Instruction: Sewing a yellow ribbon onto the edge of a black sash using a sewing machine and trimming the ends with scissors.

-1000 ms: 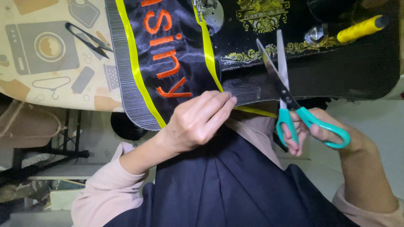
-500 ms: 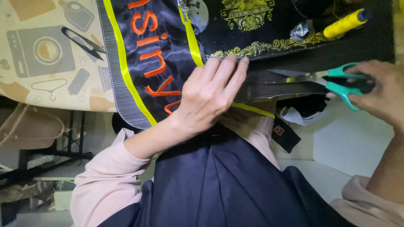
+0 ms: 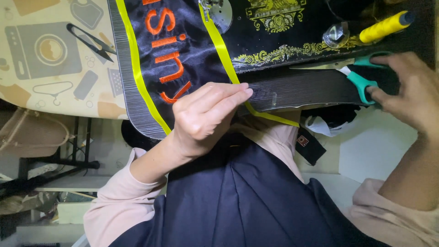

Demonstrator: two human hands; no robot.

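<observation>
Black satin sash (image 3: 183, 50) with orange embroidered lettering and yellow ribbon edging (image 3: 224, 52), draped over sewing-machine bed (image 3: 292, 41) at 12 o'clock. Left hand (image 3: 206, 116), fingers loosely curled, pinning sash edge by ribbed black trim (image 3: 297, 91). At 3 o'clock, right hand (image 3: 411, 91) fingertips on teal-handled scissors (image 3: 356, 73), blades closed, lying flat. Trimming step, judging by layout. Thread snips (image 3: 89, 41) at 10 o'clock.

We see one small black label (image 3: 310, 145) with a tiny red-and-white square patch, hanging below the dark fabric's edge, just beside the white scrap. We spot no packages, signs or screens.
</observation>
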